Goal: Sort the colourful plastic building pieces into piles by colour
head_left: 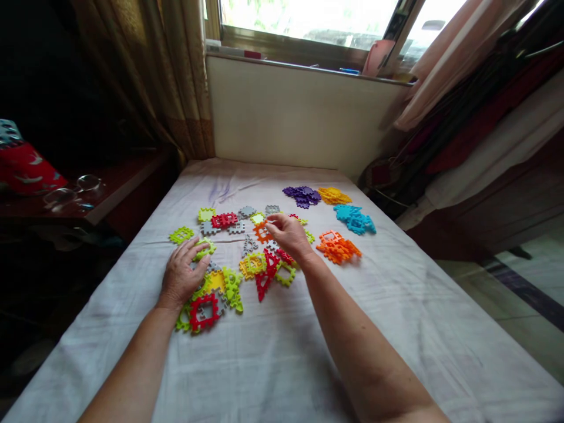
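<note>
My right hand [288, 235] is closed at the middle of the scattered pieces, its fingertips pinching an orange piece [262, 232]. Flat on the left part of the pieces lies my left hand [183, 273], fingers apart, touching a lime green piece [205, 248]. Around the hands are mixed toothed plastic pieces: a red square frame [204, 312], a red triangle [263, 282], a yellow piece [252, 265], a lime strip [232, 288] and grey ones [249, 245]. To the right sits an orange pile [339, 248].
Purple [302, 196], yellow [335, 195] and blue [355, 219] piles lie at the back right of the white sheet [273, 364]. A side table [127, 176] with glasses [89, 183] stands at left. Clothes hang at right, below the window.
</note>
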`<state>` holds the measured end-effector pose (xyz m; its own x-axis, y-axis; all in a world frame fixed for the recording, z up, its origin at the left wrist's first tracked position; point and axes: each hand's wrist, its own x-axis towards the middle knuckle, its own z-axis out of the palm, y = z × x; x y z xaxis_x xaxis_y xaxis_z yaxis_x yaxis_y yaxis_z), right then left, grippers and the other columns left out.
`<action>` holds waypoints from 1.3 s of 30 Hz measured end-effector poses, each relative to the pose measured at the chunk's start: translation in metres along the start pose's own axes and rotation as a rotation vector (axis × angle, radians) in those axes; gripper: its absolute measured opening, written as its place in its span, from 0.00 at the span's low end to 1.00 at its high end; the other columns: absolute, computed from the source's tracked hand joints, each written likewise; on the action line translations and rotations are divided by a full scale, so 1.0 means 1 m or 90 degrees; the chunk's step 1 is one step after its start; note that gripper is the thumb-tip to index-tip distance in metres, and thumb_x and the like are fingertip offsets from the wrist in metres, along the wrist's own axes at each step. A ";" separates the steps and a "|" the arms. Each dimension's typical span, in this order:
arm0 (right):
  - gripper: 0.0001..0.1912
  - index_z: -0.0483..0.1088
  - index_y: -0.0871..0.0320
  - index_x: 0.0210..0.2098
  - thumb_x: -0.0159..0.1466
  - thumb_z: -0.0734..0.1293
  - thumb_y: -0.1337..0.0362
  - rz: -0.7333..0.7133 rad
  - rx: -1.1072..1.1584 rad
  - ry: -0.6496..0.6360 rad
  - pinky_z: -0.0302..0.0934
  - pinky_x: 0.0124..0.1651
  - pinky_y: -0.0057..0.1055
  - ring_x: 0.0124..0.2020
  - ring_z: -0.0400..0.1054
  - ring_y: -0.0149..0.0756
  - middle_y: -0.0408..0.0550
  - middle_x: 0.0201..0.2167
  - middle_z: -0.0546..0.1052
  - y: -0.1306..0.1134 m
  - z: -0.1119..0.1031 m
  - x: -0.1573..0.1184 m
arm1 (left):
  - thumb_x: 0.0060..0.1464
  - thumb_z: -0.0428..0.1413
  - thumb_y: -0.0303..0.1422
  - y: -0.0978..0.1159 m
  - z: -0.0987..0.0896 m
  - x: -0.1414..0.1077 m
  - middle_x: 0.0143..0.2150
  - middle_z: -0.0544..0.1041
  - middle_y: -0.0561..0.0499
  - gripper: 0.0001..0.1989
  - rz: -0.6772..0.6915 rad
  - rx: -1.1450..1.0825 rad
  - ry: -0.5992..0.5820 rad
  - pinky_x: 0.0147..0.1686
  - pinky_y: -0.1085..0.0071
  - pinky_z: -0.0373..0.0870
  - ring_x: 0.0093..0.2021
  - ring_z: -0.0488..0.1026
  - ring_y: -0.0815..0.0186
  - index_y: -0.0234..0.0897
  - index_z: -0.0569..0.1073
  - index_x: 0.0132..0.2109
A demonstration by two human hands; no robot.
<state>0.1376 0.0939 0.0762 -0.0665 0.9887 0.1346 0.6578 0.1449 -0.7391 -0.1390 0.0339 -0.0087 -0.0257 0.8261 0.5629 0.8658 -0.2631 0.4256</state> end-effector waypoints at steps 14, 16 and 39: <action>0.24 0.74 0.52 0.56 0.64 0.63 0.50 0.032 -0.484 0.160 0.54 0.58 0.47 0.58 0.63 0.51 0.56 0.59 0.72 0.117 -0.077 -0.033 | 0.58 0.50 0.45 -0.001 -0.001 0.002 0.55 0.77 0.43 0.19 0.001 -0.017 -0.008 0.64 0.53 0.64 0.59 0.72 0.54 0.40 0.79 0.46; 0.23 0.75 0.49 0.54 0.64 0.63 0.47 0.000 -0.524 0.094 0.50 0.60 0.50 0.60 0.60 0.52 0.55 0.62 0.70 0.113 -0.071 -0.032 | 0.58 0.50 0.45 0.000 -0.002 0.002 0.54 0.78 0.44 0.18 0.000 -0.023 -0.014 0.65 0.53 0.63 0.59 0.72 0.54 0.41 0.79 0.46; 0.20 0.77 0.54 0.48 0.64 0.61 0.53 0.160 -0.560 0.203 0.55 0.54 0.49 0.52 0.66 0.51 0.55 0.55 0.75 0.201 -0.140 -0.050 | 0.57 0.51 0.44 0.005 -0.007 0.003 0.58 0.75 0.45 0.18 -0.038 -0.014 -0.052 0.66 0.52 0.62 0.61 0.70 0.53 0.43 0.78 0.47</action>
<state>0.3783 0.0678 0.0137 0.2740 0.9107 0.3091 0.9599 -0.2785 -0.0304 -0.1384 0.0312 0.0004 -0.0356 0.8783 0.4767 0.8526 -0.2222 0.4730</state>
